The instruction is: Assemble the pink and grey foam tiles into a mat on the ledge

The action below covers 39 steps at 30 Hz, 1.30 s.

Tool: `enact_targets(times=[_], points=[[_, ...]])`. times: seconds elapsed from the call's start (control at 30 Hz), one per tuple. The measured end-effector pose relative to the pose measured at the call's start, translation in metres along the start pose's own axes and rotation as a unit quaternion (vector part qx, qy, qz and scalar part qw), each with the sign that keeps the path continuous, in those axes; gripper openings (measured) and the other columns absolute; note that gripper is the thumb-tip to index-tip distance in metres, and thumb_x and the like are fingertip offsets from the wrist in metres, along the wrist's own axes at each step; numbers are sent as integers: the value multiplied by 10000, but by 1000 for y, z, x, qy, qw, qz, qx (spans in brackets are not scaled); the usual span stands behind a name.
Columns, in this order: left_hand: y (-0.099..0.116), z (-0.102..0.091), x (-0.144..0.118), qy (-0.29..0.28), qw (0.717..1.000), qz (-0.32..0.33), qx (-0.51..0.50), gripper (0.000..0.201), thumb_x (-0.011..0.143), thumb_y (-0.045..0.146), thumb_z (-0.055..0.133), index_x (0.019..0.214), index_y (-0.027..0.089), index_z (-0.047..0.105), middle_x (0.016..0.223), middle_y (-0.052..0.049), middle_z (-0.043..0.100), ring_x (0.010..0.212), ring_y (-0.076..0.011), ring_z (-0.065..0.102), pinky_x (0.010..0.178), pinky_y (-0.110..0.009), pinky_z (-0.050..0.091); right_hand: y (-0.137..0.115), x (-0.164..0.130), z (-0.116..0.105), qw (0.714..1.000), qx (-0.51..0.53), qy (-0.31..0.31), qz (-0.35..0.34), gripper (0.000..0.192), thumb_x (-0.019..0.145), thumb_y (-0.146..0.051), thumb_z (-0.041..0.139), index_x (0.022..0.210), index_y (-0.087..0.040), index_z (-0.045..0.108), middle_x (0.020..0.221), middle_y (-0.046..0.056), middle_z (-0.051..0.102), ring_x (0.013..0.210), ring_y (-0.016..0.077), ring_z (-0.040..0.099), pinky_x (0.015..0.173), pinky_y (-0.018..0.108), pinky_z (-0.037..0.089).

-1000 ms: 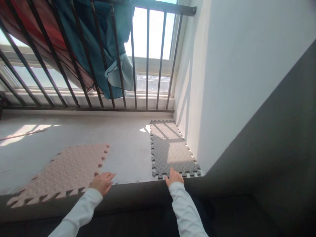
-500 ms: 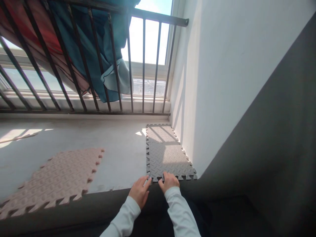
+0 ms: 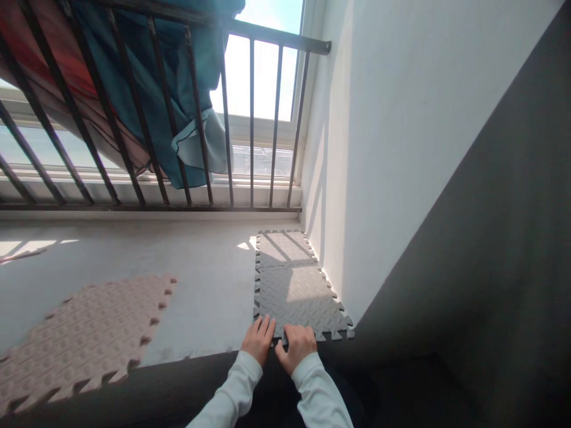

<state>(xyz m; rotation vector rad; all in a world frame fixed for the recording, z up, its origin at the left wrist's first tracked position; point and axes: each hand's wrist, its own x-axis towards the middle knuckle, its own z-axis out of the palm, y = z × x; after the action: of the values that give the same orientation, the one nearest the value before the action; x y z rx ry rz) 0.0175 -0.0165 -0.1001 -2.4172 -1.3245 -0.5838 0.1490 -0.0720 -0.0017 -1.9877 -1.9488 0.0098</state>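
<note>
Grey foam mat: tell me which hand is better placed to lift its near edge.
Probably the right hand: its curled fingers sit on the grey foam mat's toothed near edge. The left hand lies flat at the corner.

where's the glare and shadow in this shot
Head view: the window is blown out white; railing bars throw striped shadows over the grey mat; both hands, left hand and right hand, sit at the dark shaded edge; straight lines bow near the borders.

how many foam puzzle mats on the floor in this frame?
3. Two grey foam mats, near one and far one, are joined in a strip along the right wall; both hands, left hand and right hand, rest on its near edge. One pink foam mat lies apart at left, partly cut off.
</note>
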Motion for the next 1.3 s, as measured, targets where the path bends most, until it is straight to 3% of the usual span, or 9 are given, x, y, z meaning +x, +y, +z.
enact_targets(times=[0.27,0.53,0.73,0.87,1.03,1.1,1.17,1.23,1.3], points=[[-9,6,-12,21,998,54,4,449,780,153,410,1203,290,471,1151,-33,583,1027,-187,524,814,-302,464,0,1,-9,996,-1,-89,1,181,683,-279,480,814,-209,583,775,40,642,769,188,561,735,315,309],[27,-17,-14,-65,997,-32,-29,514,759,60,354,1192,305,485,1222,-48,526,1117,-245,468,898,-428,427,2,7,-12,980,-55,-177,76,229,758,-225,403,895,-181,582,794,89,663,774,205,601,717,321,349],[44,-17,-14,-84,995,-39,-36,497,764,87,369,1187,317,488,1223,-49,525,1121,-257,463,898,-457,418,10,20,-12,975,-38,-134,173,260,756,-191,411,942,-195,592,912,79,641,904,208,558,764,331,352],[43,-16,-21,-147,988,-14,-48,553,729,59,401,1229,293,441,1278,-80,465,1156,-268,426,909,-477,397,18,26,-7,975,-57,-93,193,440,713,-300,519,1149,-251,503,1226,101,477,1143,244,383,879,396,301],[13,-23,-4,-291,941,37,-166,751,569,334,634,1270,288,371,1358,-108,346,1208,-336,338,928,-579,308,24,32,12,967,-71,-131,204,608,703,-476,534,1266,-336,356,1395,104,250,1272,284,176,948,542,168],[-8,-26,26,-289,928,-14,-235,630,611,345,589,1220,273,442,1305,-93,432,1176,-274,403,959,-502,316,24,34,19,965,-75,-148,205,639,692,-525,525,1277,-356,329,1404,102,226,1275,301,158,949,564,139],[-33,-27,65,-234,914,-130,-306,495,651,278,546,1138,196,525,1237,-107,506,1154,-209,435,984,-368,319,25,35,24,961,-83,-163,208,639,684,-557,514,1270,-378,331,1408,102,215,1274,321,148,944,585,111],[-58,-25,106,-199,862,-306,-351,375,597,207,580,968,159,607,1166,-122,561,1129,-218,460,979,-329,318,25,37,28,958,-88,-172,212,638,675,-586,507,1259,-393,341,1410,106,209,1272,340,139,932,606,98],[-78,-19,140,-185,832,-381,-359,240,583,199,586,813,142,622,1075,-148,607,1086,-259,494,944,-360,347,27,37,29,961,-77,-174,201,655,662,-627,489,1258,-395,342,1407,114,214,1266,354,145,919,622,108]])
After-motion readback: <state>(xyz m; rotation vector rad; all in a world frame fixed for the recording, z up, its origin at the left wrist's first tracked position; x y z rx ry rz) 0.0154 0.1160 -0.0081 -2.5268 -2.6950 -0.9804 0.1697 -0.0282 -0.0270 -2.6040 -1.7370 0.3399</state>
